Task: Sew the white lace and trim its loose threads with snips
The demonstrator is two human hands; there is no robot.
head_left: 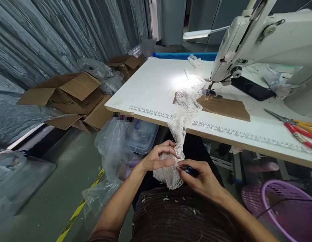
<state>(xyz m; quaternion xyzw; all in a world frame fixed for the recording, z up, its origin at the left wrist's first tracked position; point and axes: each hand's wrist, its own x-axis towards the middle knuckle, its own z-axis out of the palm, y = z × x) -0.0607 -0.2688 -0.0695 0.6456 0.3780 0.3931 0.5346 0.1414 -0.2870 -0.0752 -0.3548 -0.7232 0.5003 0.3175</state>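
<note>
One white table (156, 87), grey curtained wall (57, 37).

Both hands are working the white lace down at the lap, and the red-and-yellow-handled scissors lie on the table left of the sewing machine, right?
Not quite. The head view shows the scissors on the table's right side, not left.

Small blue-handled tool (189, 171) mostly hidden in the right hand (201, 178); sewing machine (267, 43) and basket (289, 208) cut off by the frame edge; table-edge label (123, 117) blurred.
</note>
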